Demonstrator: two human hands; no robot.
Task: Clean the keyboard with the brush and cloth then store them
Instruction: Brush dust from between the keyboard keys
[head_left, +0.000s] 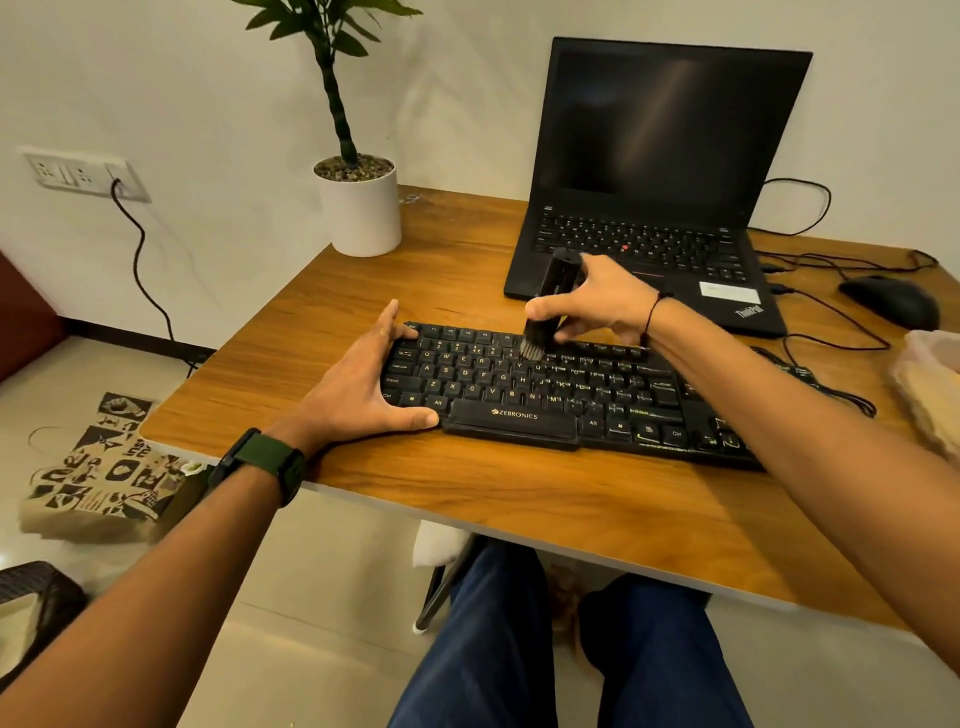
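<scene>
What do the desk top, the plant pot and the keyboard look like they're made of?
The brown desk top looks like wood-grain laminate or veneer: streaked grain, soft sheen, pale edge band. The white cylindrical plant pot seems glazed ceramic or smooth plastic; its even, unmarked surface leaves that open. The black keyboard appears to be matte moulded plastic, with printed key legends.

Black wired keyboard (545, 395): right end hidden behind right forearm. Pale container (930, 389) holding something yellowish is running off right edge, blurred, contents unreadable.
</scene>
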